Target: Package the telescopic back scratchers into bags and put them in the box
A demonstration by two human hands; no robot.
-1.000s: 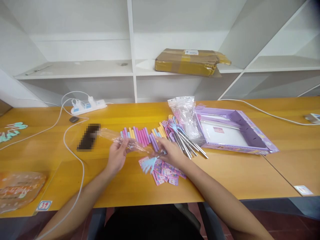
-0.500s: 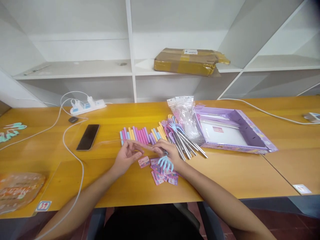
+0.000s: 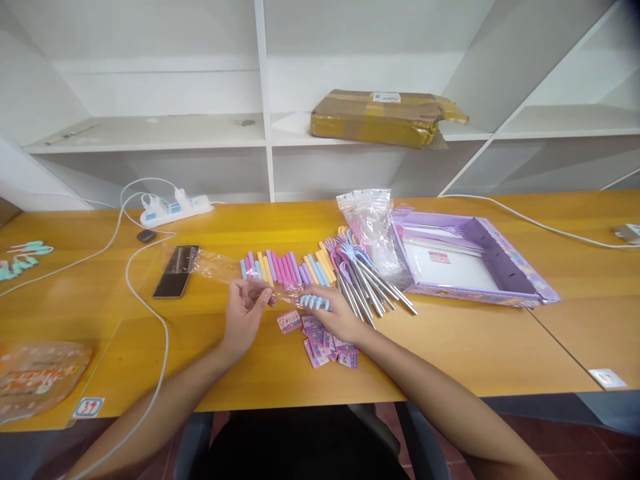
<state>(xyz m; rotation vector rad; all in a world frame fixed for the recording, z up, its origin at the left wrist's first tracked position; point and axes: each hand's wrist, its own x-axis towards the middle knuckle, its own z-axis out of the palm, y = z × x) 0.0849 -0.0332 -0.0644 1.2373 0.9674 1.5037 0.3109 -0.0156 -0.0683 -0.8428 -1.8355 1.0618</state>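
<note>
My left hand is closed on a clear plastic bag, which stretches to the left over the phone. In my right hand is a back scratcher with a light-blue claw head; its rod is hidden by the hand and the bag. The right fingers are at the near end of the bag. Beyond the hands lie a row of coloured handle sleeves and a pile of back scratchers with shiny metal rods. Small pink and purple cards are scattered just below the right hand.
A purple tray-like box stands at the right, beside clear zip bags. To the left are a phone, a power strip and a loose white cable. A taped carton sits on the shelf.
The light-blue claw has turned and moved up and left to the bag's near end. The bag now spreads farther left, over the phone. My left hand has shifted slightly left.
</note>
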